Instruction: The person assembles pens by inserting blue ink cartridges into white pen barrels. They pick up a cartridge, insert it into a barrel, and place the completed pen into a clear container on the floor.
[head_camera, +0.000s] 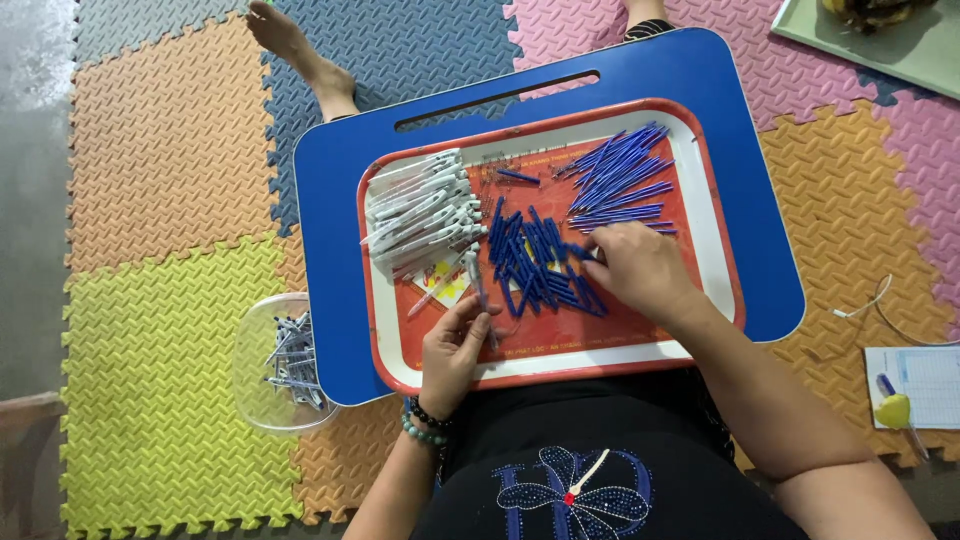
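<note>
I look down on a red tray resting on a blue lap bench at the centre of the frame. My left hand, lower centre, pinches a white pen barrel upright. My right hand closes its fingertips on a blue pen part beside the blue pile. White barrels lie upper left on the tray.

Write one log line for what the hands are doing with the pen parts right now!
left hand: holds white pen barrel | right hand: on blue plastic caps | red tray
</note>
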